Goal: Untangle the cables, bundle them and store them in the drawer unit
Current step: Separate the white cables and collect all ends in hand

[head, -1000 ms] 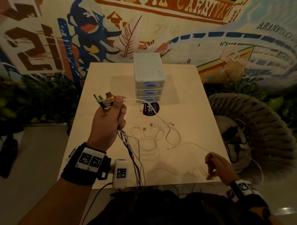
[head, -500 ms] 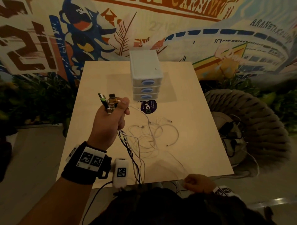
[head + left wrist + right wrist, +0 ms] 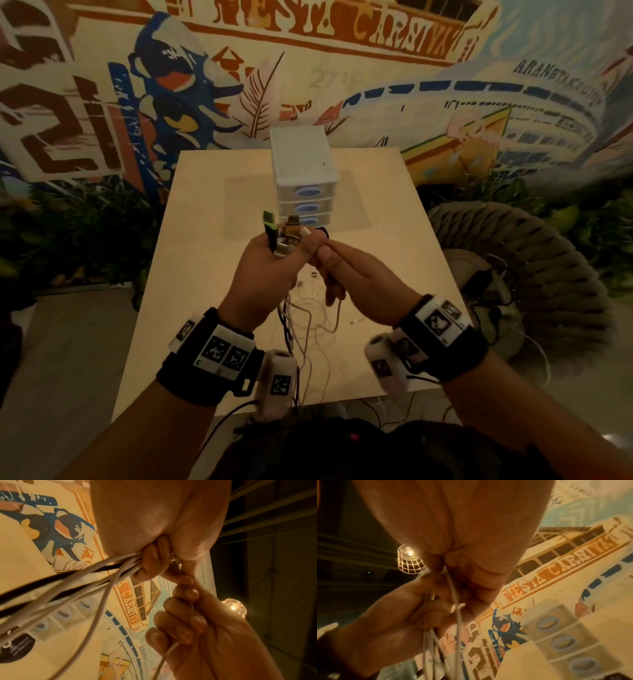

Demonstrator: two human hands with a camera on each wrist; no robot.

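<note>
Several plug ends (image 3: 284,233) clenched in the left hand (image 3: 263,270) could slip if the right hand (image 3: 356,274), pinching one white cable (image 3: 337,315), tugs while loops (image 3: 308,329) at centre frame stay knotted.

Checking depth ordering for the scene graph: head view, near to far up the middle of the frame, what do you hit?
Wrist-mounted cameras → loose white cables on the table → both hands, left and right, meeting on the cable ends → bunch of plugs above the left hand → drawer unit → painted mural wall.
</note>
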